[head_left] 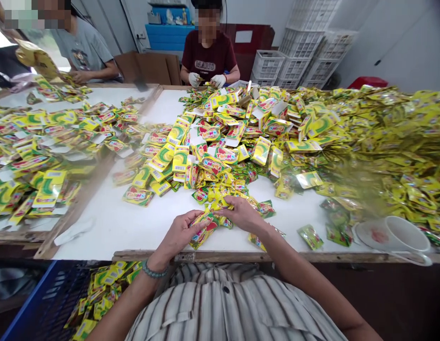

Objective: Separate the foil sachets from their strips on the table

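Carton (206, 231), yellow and green with a red fruit print: sat in the grip of the left hand (179, 233), just beyond and to the right of the palm, low over the near part of the table (109, 222). Was clasped with the thumb laid across the printed face and the other fingers curled at the upper edge and partly hidden, in a hand only partway closed. Leaned at a slant, with the upper right end toward the right hand (243, 214) and near those fingertips; could not tell whether touching them. Pinched a small yellow packet (218, 205) between thumb and bent index finger of that right hand, with the tips drawn close together, just above the carton's upper end. Merged there with a pile of loose packets (209, 193) directly behind, so could not tell exactly where one ended. Rose farther back into a heap of cartons (212, 163), and spread on the right into a broad mass of packets (393, 142). Stood well apart from a white mug (397, 239) at the near right edge. Faced, across the table, a co-worker in a dark red shirt (209, 52), wearing white gloves (194, 79).
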`<state>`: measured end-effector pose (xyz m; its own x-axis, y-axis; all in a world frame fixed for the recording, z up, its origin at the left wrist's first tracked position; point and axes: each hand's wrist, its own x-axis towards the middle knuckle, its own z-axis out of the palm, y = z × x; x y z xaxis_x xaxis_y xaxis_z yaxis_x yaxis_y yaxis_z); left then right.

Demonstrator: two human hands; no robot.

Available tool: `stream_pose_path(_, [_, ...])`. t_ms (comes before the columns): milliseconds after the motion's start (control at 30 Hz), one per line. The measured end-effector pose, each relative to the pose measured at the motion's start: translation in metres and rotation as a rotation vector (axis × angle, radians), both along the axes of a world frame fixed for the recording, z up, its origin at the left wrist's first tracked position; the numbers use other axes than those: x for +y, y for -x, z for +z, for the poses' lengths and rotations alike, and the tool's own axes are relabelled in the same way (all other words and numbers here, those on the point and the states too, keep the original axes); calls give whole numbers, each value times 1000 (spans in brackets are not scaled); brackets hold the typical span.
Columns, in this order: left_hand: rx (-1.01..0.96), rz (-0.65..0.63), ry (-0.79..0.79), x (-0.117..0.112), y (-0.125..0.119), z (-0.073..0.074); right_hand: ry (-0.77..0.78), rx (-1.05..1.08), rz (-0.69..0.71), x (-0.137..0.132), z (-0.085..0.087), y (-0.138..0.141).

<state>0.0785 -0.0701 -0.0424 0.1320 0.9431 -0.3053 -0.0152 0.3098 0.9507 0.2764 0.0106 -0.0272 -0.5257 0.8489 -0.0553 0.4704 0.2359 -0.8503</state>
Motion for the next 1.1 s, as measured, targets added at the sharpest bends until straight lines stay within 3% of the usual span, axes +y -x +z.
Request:
stream_pose_path(200, [-116,46,87,8,-2,-2,-170,46,-144,-10,-7,12])
stream_pose_path(400, [-241,147,163,7,-12,-6,-140,107,-193,-22,-8,5])
stream_pose_path(567, [-239,226,122,8,-14,-8,-356,92,-247,-22,-7,2])
stream_pose_path(933, [-305,182,115,3,-11,-6,-235,19,-281,-23,-4,1])
stream_pose_path(1100, [-307,181,90,5,-11,-2,-354,-27,-322,-23,-6,4])
